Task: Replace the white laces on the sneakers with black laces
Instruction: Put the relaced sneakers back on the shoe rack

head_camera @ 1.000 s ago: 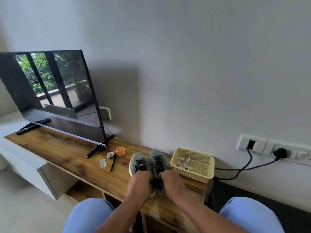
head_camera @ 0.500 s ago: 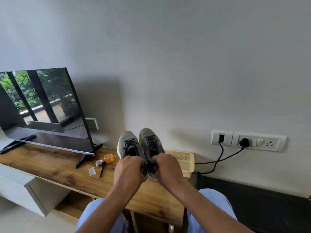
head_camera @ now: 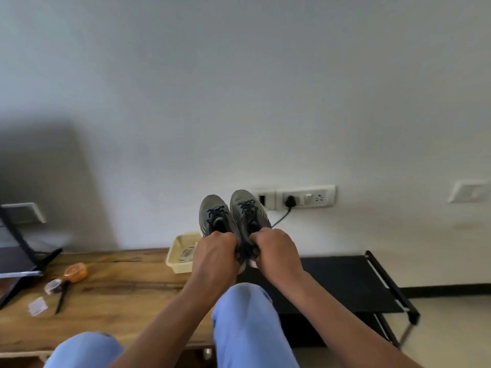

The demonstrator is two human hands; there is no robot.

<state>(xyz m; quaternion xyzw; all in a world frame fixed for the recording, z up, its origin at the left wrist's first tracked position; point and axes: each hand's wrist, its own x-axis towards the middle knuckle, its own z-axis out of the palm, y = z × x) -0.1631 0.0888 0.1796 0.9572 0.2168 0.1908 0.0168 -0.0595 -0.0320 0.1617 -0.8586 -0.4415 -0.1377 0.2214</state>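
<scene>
- Left sneaker (head_camera: 215, 217): grey, black-laced, held in the air by its heel, toe towards the wall; left hand (head_camera: 216, 257) curled round the heel
- Right sneaker (head_camera: 248, 211): touching the left one; right hand (head_camera: 276, 252) gripping its heel
- Yellow basket (head_camera: 178, 257): on the wooden bench (head_camera: 119, 293), white laces (head_camera: 187, 253) inside
- Black rack (head_camera: 353, 282): right of the bench, below the sneakers

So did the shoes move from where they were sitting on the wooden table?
Yes. The sneakers are lifted off the wooden table and carried right, past the yellow basket, held by the left hand and right hand.
</scene>
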